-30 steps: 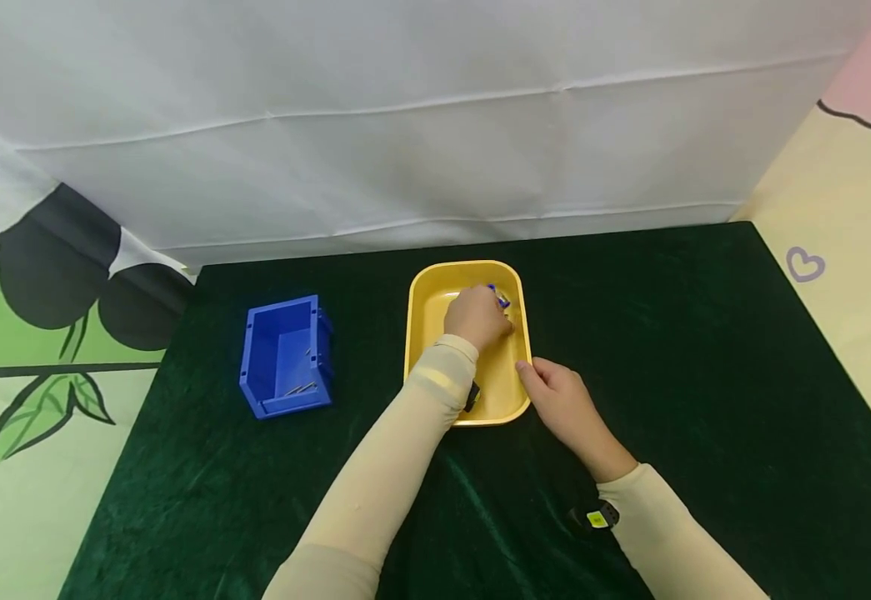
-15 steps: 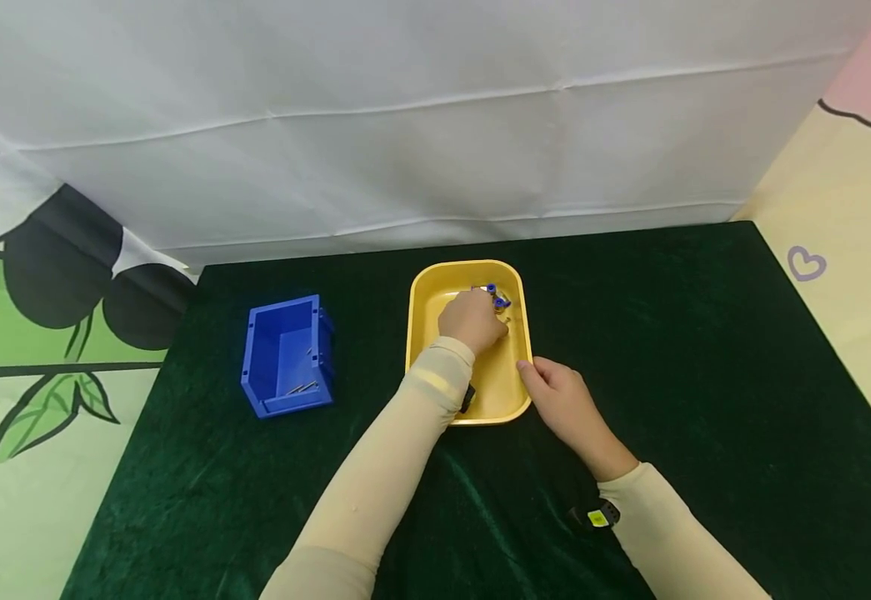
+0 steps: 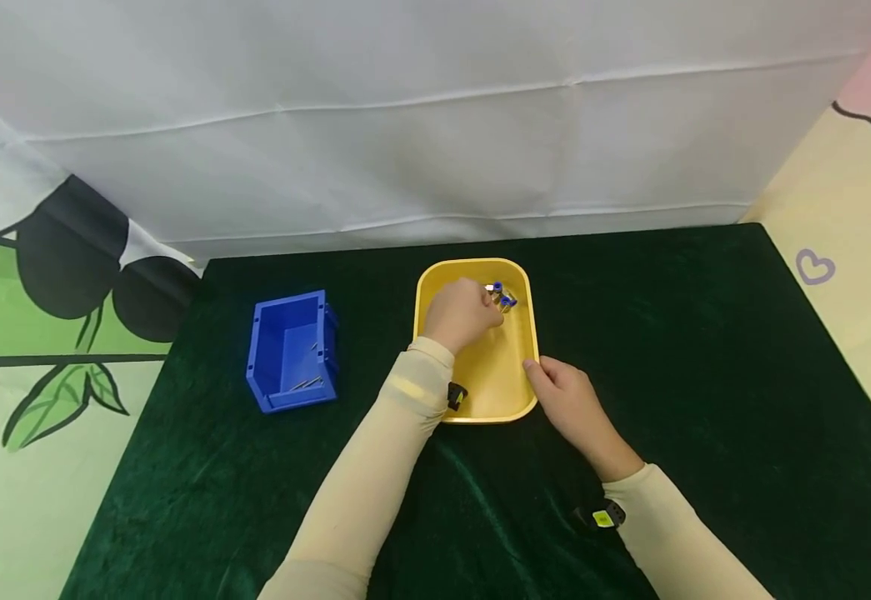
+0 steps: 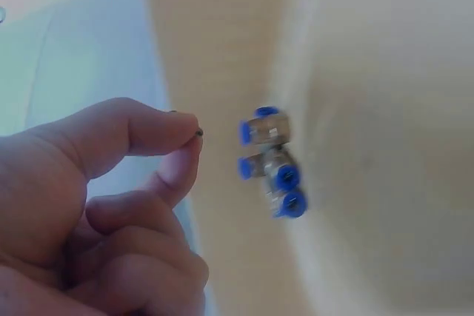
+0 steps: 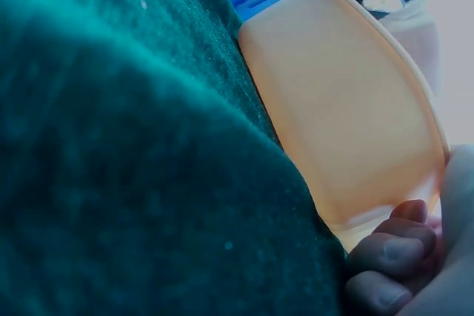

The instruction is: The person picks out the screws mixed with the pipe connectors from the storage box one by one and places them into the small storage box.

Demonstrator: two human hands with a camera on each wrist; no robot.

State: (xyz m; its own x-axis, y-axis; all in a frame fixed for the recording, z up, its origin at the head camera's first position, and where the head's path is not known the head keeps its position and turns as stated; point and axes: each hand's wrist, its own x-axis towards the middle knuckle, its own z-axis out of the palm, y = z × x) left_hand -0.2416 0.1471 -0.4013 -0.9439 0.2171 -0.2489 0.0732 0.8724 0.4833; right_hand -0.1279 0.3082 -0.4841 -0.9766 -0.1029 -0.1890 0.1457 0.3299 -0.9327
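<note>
My left hand is over the yellow tray, thumb and forefinger pinching a tiny metal piece; only a dark tip shows, so its kind is hidden. Beyond the fingertips, several blue-and-metal push-in tube fittings lie clustered in the tray, near its far right side in the head view. My right hand grips the tray's right rim, thumb on top. In the right wrist view its fingers curl against the outer wall.
Left of the tray stands a blue bin holding a few thin metal pieces, perhaps screws. Both containers rest on a dark green cloth. A white sheet hangs behind the table.
My left hand has shifted left and a little back from the tray's right side, uncovering more of the fittings. The right hand keeps its hold on the rim.
</note>
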